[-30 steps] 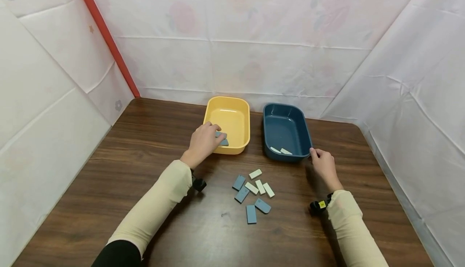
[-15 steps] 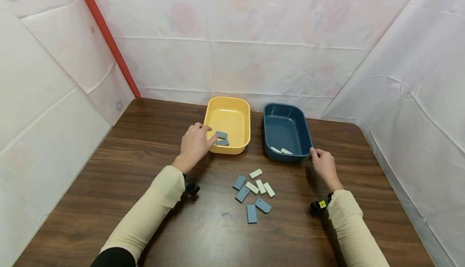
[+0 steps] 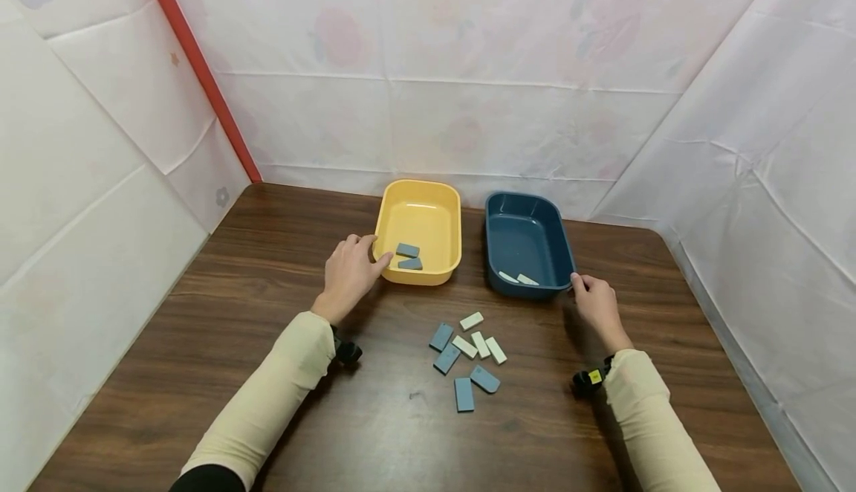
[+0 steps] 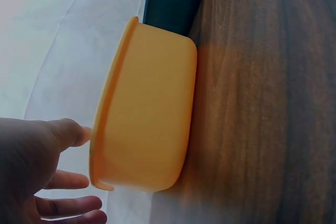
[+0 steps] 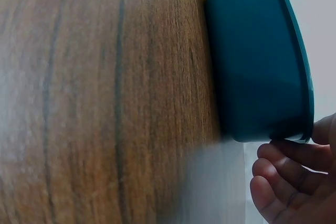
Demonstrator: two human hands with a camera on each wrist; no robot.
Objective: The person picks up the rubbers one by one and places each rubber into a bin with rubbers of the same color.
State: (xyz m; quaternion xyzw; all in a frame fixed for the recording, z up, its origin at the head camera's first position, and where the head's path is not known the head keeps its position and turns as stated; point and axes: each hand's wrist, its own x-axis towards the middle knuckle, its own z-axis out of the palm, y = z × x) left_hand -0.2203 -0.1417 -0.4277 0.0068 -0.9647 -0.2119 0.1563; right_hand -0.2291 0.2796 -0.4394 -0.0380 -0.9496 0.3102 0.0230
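Note:
My left hand point(image 3: 349, 273) is at the near left corner of a yellow bin point(image 3: 449, 232), thumb and fingers spread apart. In the left wrist view, its thumb point(image 4: 68, 132) is right by the bin's rim; whether it touches cannot be told. Two grey-blue tiles point(image 3: 408, 250) lie inside that bin. At the near right corner of a dark blue bin point(image 3: 528, 235), my right hand point(image 3: 597, 308) pinches the rim between thumb and fingers, as the right wrist view also shows. Two white tiles point(image 3: 527, 279) lie in the blue bin's near end.
In front of the bins, several white tiles point(image 3: 471, 321) and several grey-blue tiles point(image 3: 464, 395) are scattered on the brown wooden table point(image 3: 267, 254). Pale printed sheeting point(image 3: 428, 105) hangs behind the table, and a red pole point(image 3: 200, 68) slants at the back left.
My left hand has drawn back from inside the yellow bin, leftward and toward me, leaving two grey-blue tiles there uncovered. The right hand stays on the blue bin's rim.

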